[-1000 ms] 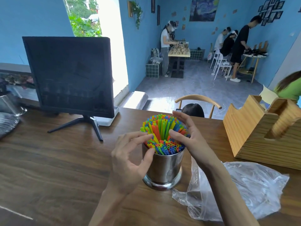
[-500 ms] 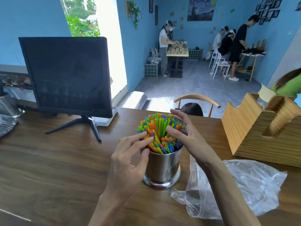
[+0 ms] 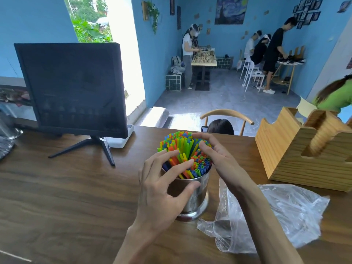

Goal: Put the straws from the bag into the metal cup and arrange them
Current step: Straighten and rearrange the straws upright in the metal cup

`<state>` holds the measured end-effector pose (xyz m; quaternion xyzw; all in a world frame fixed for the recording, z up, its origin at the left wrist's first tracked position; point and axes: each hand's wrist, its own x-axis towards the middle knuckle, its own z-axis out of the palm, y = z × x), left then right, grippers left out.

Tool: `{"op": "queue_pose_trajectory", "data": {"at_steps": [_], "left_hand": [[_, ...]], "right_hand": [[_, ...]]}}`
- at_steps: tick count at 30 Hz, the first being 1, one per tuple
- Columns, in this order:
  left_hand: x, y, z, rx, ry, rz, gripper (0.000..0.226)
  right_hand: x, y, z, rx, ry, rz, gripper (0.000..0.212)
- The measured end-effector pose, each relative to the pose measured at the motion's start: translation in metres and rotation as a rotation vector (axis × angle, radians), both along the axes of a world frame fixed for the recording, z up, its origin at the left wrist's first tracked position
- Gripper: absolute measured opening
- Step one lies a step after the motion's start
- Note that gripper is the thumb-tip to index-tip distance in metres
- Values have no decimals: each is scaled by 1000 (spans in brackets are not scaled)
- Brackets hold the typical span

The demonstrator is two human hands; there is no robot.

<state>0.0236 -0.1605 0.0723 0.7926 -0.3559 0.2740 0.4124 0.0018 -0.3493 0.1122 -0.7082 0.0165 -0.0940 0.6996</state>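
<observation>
Since the earlier frame, the left hand has closed in on the straws, its fingertips now among the near ones and its thumb on the wall of the metal cup. Right hand — fingers curled loosely over the far side of the bundle, touching the tips, gripping nothing firmly. Cup stands upright on the counter, just beside the emptied bag. Risk — a sideways push on the fanned straws could tip the cup or flick some out.
</observation>
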Motion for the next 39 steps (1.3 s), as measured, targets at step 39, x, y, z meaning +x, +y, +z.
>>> {"op": "queue_pose_trajectory", "data": {"at_steps": [39], "left_hand": [[31,15,85,171,317,-138,39]], "right_hand": [[5,-7,0,9,18,-52,25]]}}
